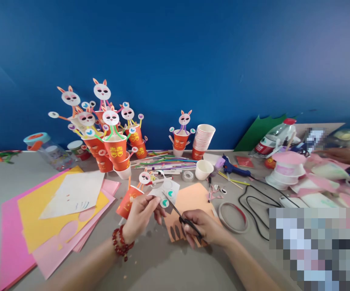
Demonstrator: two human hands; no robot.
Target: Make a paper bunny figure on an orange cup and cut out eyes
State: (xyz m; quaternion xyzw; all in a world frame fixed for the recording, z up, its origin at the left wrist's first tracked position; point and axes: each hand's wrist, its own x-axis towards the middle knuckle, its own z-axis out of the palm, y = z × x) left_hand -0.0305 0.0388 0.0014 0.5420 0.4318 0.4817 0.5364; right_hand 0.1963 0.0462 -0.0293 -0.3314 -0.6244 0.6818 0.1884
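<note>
My left hand, with a beaded bracelet at the wrist, pinches a small white paper piece bearing green heart-like marks. Black-handled scissors are in my right hand, fingers through the loops. Their blades point up and left, reaching the paper beside my left fingertips. Whether the blades are closed on it I cannot tell. Close to my left hand, a red paper cup figure with a white rabbit face leans over. Beneath the scissors lies an orange paper sheet with several petal-shaped holes.
Several rabbit cup figures stand at the back left, near a cup stack. Coloured sheets spread at left. A tape ring, blue glue gun and black cable lie at right. Another person's hand is far right.
</note>
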